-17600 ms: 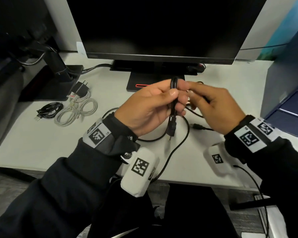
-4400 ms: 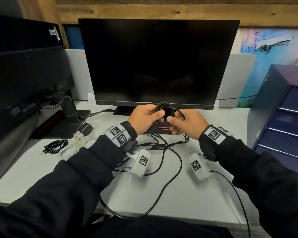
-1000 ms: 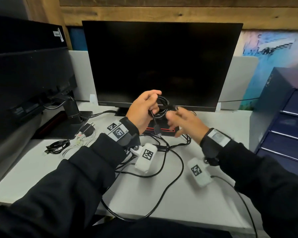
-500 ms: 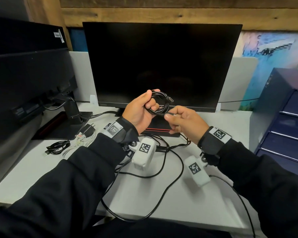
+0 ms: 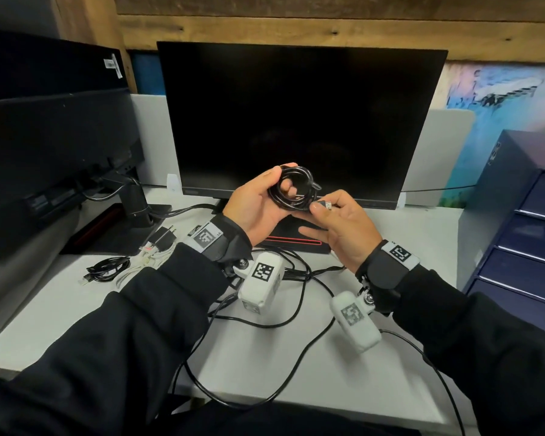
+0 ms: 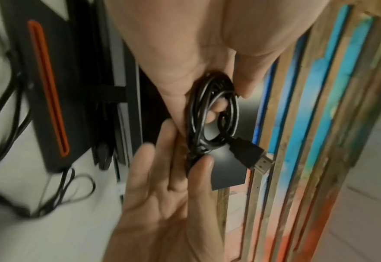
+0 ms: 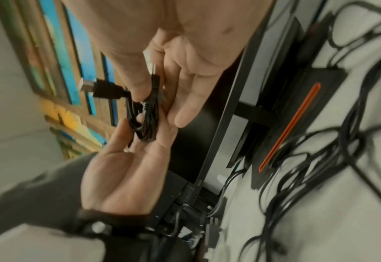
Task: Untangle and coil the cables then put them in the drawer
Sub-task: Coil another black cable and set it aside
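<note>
A black cable [image 5: 291, 191] is wound into a small coil and held in the air in front of the monitor. My left hand [image 5: 282, 184] grips the coil, thumb over its top and fingers through the loop. My right hand [image 5: 323, 205] pinches one plug end between thumb and forefinger at the coil's lower right, its other fingers straight. In the left wrist view the coil [image 6: 212, 113] shows a second plug [image 6: 250, 156] sticking out free. The right wrist view shows the coil [image 7: 144, 120] between both palms. The blue drawer unit [image 5: 523, 234] stands at the right, its drawers closed.
Loose black cables [image 5: 296, 278] sprawl over the white desk [image 5: 406, 247] under my wrists. A coiled black cable [image 5: 107, 267] and a coiled white cable with charger [image 5: 151, 256] lie at the left. The monitor [image 5: 296, 121] and its base [image 5: 293, 239] stand behind my hands.
A second ago a plug end hung loose below the coil and my right hand was moving. Now the right hand pinches that end against the coil. The left hand barely moved.
</note>
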The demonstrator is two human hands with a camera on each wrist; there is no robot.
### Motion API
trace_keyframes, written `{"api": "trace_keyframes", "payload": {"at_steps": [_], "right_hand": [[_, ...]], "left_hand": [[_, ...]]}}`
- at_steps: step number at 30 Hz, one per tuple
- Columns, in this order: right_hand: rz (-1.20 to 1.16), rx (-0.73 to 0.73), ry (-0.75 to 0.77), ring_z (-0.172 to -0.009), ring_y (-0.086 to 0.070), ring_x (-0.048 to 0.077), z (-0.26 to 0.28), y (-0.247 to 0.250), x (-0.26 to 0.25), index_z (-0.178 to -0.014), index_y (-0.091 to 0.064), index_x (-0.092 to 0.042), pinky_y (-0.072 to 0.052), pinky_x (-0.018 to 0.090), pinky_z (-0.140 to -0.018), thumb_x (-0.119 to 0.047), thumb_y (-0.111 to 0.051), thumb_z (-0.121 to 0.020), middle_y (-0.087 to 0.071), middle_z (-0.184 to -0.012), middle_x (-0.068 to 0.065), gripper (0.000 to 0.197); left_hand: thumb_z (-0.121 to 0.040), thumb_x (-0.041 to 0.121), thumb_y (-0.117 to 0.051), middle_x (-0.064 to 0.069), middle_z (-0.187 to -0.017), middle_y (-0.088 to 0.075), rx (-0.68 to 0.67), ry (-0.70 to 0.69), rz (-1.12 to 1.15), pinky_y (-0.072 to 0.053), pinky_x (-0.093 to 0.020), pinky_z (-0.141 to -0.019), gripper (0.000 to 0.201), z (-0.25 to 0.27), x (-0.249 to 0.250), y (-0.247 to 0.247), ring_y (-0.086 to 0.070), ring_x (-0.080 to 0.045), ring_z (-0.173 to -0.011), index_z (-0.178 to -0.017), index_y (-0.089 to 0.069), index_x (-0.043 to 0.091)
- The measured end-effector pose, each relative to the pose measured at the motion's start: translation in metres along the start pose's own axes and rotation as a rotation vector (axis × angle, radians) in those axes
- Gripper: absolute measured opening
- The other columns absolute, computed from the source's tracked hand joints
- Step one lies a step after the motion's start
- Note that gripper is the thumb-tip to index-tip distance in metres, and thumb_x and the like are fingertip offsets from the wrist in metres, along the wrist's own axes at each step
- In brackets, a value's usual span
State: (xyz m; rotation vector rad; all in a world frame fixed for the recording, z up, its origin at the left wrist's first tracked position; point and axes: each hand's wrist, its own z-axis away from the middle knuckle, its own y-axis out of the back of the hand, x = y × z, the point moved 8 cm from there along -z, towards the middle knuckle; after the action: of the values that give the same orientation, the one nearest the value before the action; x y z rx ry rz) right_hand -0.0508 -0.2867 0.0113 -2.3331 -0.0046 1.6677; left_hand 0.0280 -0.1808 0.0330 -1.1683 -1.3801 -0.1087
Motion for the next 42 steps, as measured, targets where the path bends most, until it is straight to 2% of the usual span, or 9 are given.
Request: {"api": "trace_keyframes", "payload": {"at_steps": [7, 11, 16, 20, 25, 32, 35, 38, 42], "right_hand": [[0.097, 0.084, 0.031, -0.101, -0.072, 0.031, -0.004, 0.017, -0.005, -0.101, -0.049, -0.009, -0.060, 0.037, -0.075, -0.005, -0.054, -0.100, -0.070, -0.112, 0.019, 0.007], [0.033, 0.158, 0.064, -0.093, -0.073, 0.025, -0.006, 0.029, -0.019, -0.107, -0.053, -0.015, -0.060, 0.034, -0.073, -0.009, -0.056, -0.100, -0.069, -0.108, 0.017, 0.010], [-0.023, 0.300, 0.094, -0.084, -0.072, 0.020, -0.002, 0.040, -0.019, -0.115, -0.055, -0.016, -0.059, 0.029, -0.070, -0.016, -0.060, -0.099, -0.074, -0.095, 0.007, 0.017], [-0.039, 0.271, 0.050, -0.086, -0.068, 0.019, -0.004, 0.039, -0.012, -0.121, -0.061, -0.022, -0.059, 0.030, -0.074, -0.016, -0.055, -0.101, -0.069, -0.102, 0.008, 0.021], [-0.012, 0.171, 0.006, -0.073, -0.066, 0.004, -0.006, 0.027, -0.012, -0.129, -0.061, -0.024, -0.060, 0.033, -0.079, -0.020, -0.046, -0.106, -0.071, -0.092, -0.003, 0.028], [0.232, 0.120, -0.059, -0.093, -0.054, 0.024, -0.007, 0.034, -0.010, -0.128, -0.063, -0.039, -0.057, 0.031, -0.075, -0.033, -0.045, -0.106, -0.065, -0.119, 0.017, 0.029], [0.163, 0.090, -0.093, -0.080, -0.056, 0.016, -0.006, 0.031, -0.005, -0.125, -0.065, -0.022, -0.055, 0.040, -0.086, -0.033, -0.044, -0.106, -0.063, -0.100, 0.010, 0.031], [0.164, 0.097, -0.116, -0.081, -0.058, 0.019, -0.006, 0.035, -0.002, -0.119, -0.064, -0.005, -0.056, 0.042, -0.085, -0.037, -0.046, -0.105, -0.064, -0.094, 0.006, 0.039], [0.289, 0.229, -0.002, -0.066, -0.054, 0.013, -0.006, 0.042, -0.008, -0.101, -0.055, -0.013, -0.056, 0.027, -0.060, -0.028, -0.052, -0.103, -0.060, -0.088, 0.009, 0.016]], "left_hand": [[-0.105, 0.014, -0.043, 0.000, -0.085, -0.061, -0.010, -0.149, -0.709, -0.054, -0.040, -0.094, 0.030, -0.001, 0.024, -0.004, -0.060, -0.016, -0.093, -0.131, -0.058, 0.009], [-0.105, 0.015, -0.044, 0.000, -0.095, -0.060, -0.106, 0.020, -0.524, -0.056, -0.041, -0.085, 0.037, 0.002, 0.015, -0.003, -0.061, -0.020, -0.104, -0.142, -0.049, 0.015], [-0.105, 0.011, -0.043, -0.001, -0.096, -0.063, -0.147, 0.053, -0.436, -0.056, -0.038, -0.088, 0.037, 0.001, 0.001, -0.008, -0.064, -0.021, -0.106, -0.141, -0.049, 0.013], [-0.105, 0.010, -0.042, -0.001, -0.096, -0.064, -0.183, 0.102, -0.402, -0.055, -0.037, -0.090, 0.038, 0.003, -0.005, -0.006, -0.065, -0.020, -0.105, -0.142, -0.048, 0.012], [-0.104, 0.004, -0.040, -0.003, -0.103, -0.070, -0.171, 0.164, -0.474, -0.056, -0.037, -0.086, 0.039, 0.006, -0.015, -0.002, -0.066, -0.022, -0.106, -0.139, -0.051, 0.013], [-0.103, 0.003, -0.044, -0.020, -0.127, -0.064, -0.146, 0.138, -0.586, -0.056, -0.038, -0.088, 0.039, 0.005, -0.020, 0.002, -0.063, -0.029, -0.118, -0.138, -0.054, 0.017], [-0.102, 0.003, -0.044, -0.005, -0.105, -0.069, -0.205, 0.149, -0.621, -0.056, -0.039, -0.087, 0.039, 0.009, -0.022, -0.001, -0.065, -0.020, -0.109, -0.139, -0.053, 0.011], [-0.104, 0.004, -0.043, -0.001, -0.095, -0.065, -0.234, 0.144, -0.659, -0.057, -0.038, -0.085, 0.035, 0.010, -0.023, -0.004, -0.063, -0.016, -0.103, -0.137, -0.054, 0.008], [-0.103, 0.007, -0.047, -0.008, -0.110, -0.070, -0.198, 0.105, -0.830, -0.059, -0.038, -0.079, 0.030, 0.011, -0.017, -0.004, -0.065, -0.021, -0.111, -0.129, -0.063, 0.009]]}}
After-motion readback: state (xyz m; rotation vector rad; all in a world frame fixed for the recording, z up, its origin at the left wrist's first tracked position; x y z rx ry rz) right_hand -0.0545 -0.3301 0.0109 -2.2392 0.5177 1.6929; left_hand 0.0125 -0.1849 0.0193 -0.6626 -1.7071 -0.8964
